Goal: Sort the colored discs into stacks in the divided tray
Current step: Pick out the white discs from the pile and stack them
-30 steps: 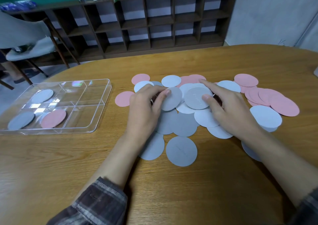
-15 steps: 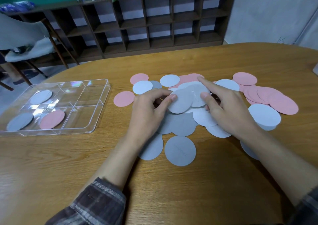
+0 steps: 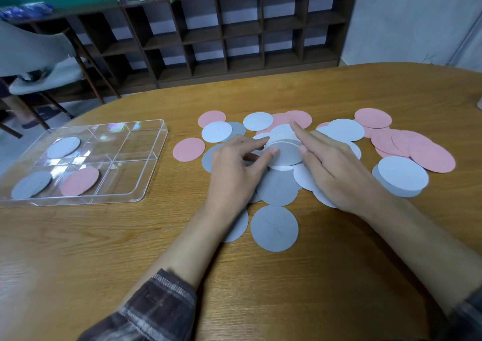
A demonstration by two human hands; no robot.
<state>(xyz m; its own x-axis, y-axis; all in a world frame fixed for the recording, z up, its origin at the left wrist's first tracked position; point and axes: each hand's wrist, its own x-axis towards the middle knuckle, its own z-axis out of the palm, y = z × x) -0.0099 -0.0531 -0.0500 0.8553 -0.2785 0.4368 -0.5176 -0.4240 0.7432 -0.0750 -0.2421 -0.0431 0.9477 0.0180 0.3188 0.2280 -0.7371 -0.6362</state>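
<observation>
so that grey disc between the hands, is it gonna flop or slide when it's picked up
Probably stiff: the grey disc shows a flat edge while the left hand pinches its rim. Likely light, as the thin pink discs overlap almost flush. Pushed on the smooth table, it would probably slide, not roll.

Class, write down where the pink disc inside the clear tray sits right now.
Head view, left side of the table: the pink disc lies flat in the near row of the tray, in the compartment right of a grey disc.
</observation>
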